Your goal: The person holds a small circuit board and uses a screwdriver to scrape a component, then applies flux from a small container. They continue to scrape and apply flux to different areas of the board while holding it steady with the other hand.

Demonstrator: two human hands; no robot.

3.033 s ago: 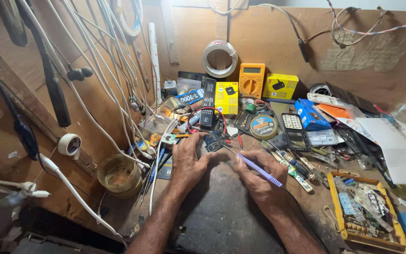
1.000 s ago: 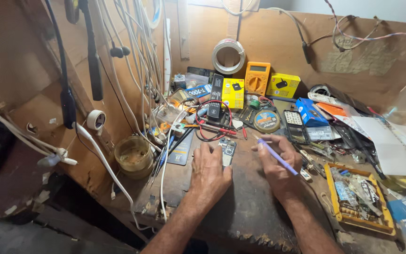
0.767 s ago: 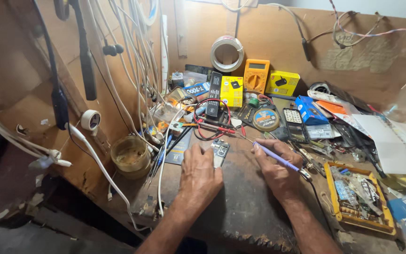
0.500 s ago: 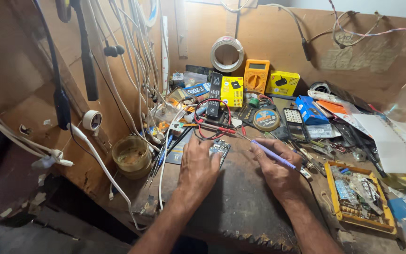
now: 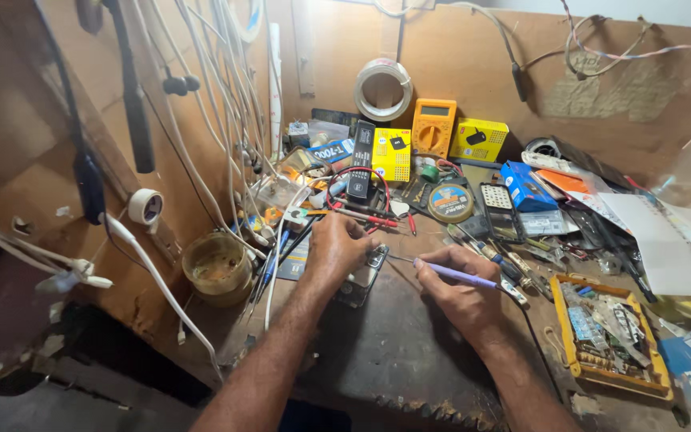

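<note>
While the left hand point(image 5: 336, 250) pins down a small opened phone or circuit board point(image 5: 364, 274) on the dark worn bench point(image 5: 393, 352), the right hand point(image 5: 461, 296) has its fingers wrapped around a thin purple-handled tool point(image 5: 451, 274), looks like a soldering iron or fine driver, with the tip pointed left and sitting right at the top edge of that device. So both hands are closed on something, left pressing flat on the board, right gripping the handle like a pen. As for progress, I'd say it's mid-job: the device already lies opened up with its insides showing, the tip is at the work spot, but nothing looks closed back up or set aside yet, so reassembly is still ahead as far as I can judge. Can't make out the actual joint or screw, too small. Around it is pure clutter: an orange multimeter point(image 5: 433, 128) leaning on the back wall, a yellow box point(image 5: 391, 154) beside it, a roll of tape point(image 5: 383, 90) hung above, a grimy tin cup point(image 5: 216, 269) off to the left, and a yellow parts tray point(image 5: 651, 382) to the right.
</note>
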